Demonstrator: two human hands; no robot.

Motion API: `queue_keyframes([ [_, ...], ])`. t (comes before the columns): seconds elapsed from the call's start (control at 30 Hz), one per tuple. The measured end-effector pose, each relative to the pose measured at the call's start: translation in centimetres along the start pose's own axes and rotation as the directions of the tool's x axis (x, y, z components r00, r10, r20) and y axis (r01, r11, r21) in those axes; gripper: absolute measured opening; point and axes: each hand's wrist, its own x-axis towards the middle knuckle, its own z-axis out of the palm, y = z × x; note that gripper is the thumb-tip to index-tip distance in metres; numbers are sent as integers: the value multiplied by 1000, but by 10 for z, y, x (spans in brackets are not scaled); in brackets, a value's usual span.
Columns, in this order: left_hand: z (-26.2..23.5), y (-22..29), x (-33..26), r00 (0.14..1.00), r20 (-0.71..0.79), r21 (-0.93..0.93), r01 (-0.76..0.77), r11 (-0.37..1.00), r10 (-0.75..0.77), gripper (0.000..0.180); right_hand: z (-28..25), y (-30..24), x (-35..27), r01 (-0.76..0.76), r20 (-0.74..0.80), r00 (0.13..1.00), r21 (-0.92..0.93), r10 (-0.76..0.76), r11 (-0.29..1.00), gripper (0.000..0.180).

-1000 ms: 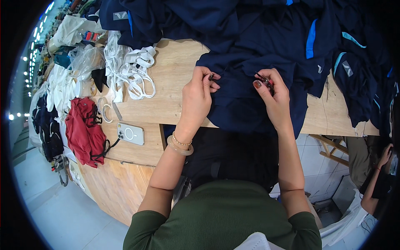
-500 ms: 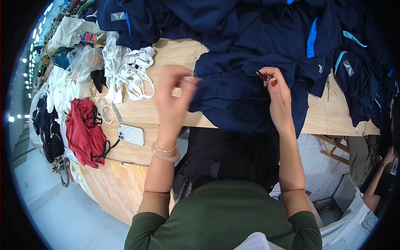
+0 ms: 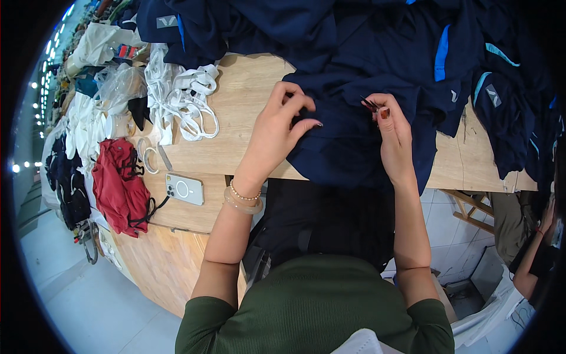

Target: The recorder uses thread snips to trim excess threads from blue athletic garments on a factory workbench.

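A navy blue garment (image 3: 339, 150) lies bunched at the table's front edge, its lower part hanging over it. Above its left side is my left hand (image 3: 283, 121), fingers bent and thumb apart from them, with nothing seen between. My right hand (image 3: 392, 127) is closed over the garment's right part. Between its thumb and fingers is a small dark pointed tool (image 3: 368, 104), mostly hidden by the fingers, its tip toward the left.
More navy garments (image 3: 389, 41) with blue trim pile up at the back and right. Leftward lie white straps (image 3: 191, 103), a red garment (image 3: 121, 189), a roll of tape (image 3: 151, 160) and a phone (image 3: 184, 189). Another person's arm (image 3: 533, 253) shows at the far right.
My left hand has moved right, from beside the garment to over its left side, and its thumb and fingers have parted. My right hand stays nearly in place.
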Motion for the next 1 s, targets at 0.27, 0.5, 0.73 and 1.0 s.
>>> queue_keyframes([
  [0.27, 6, -9, 2, 897, -118, -542, 302, 784, -427, 21, 2, 1, 0, 6, -4, 1000, 14, -6, 1000, 30],
  [0.5, 14, -10, 3, 984, -63, -78, 163, 984, -168, 11, 2, 1, 0, -3, -2, 1000, 1, 3, 1000, 29],
  [0.73, 15, -14, 3, 912, -161, -398, 289, 871, -376, 10, 1, 4, 0, 10, -4, 1000, 1, -10, 1000, 29],
  [1.0, 2, 3, 3, 989, 4, -35, 145, 989, -145, 16, 2, 4, 0, 1, 0, 1000, 4, -1, 1000, 38],
])
